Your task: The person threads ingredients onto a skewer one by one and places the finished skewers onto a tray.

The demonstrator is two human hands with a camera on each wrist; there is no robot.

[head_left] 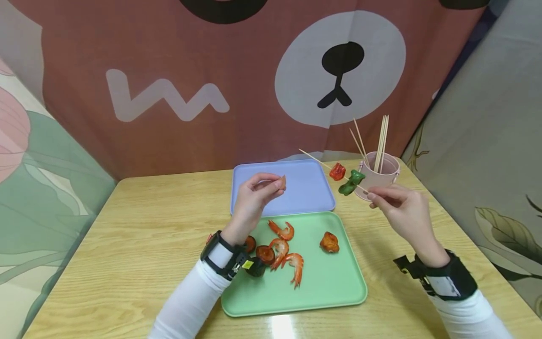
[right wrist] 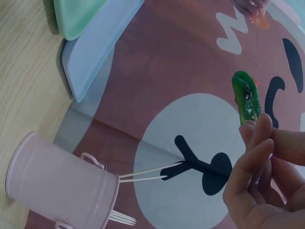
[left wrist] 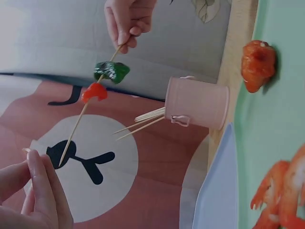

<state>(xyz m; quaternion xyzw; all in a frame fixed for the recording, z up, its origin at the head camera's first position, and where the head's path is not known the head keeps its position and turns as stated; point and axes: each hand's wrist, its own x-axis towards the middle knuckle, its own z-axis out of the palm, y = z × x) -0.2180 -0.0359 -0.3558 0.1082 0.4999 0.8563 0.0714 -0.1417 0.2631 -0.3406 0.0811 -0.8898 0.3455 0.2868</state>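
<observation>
My right hand (head_left: 402, 212) pinches the lower end of a wooden skewer (head_left: 314, 157), which slants up to the left. Threaded on it are a glossy green pepper piece (head_left: 351, 182), nearer the fingers, and a red pepper piece (head_left: 337, 172) further along; the pointed end is bare. Over the blue tray (head_left: 306, 193), my left hand (head_left: 254, 197) holds a small orange piece of food (right wrist: 261, 21) between thumb and fingertips, mostly covered by them. In the left wrist view the skewer's tip (left wrist: 61, 162) appears close beside the left fingers.
On the green tray (head_left: 326, 292) lie several shrimp (head_left: 296, 268), brown mushroom caps (head_left: 265, 254), partly behind the left wrist, and a browned meat chunk (head_left: 329, 242). A pink bucket (head_left: 377, 181) with several bare skewers (head_left: 382, 141) stands at the back right. A patterned cloth hangs behind the table.
</observation>
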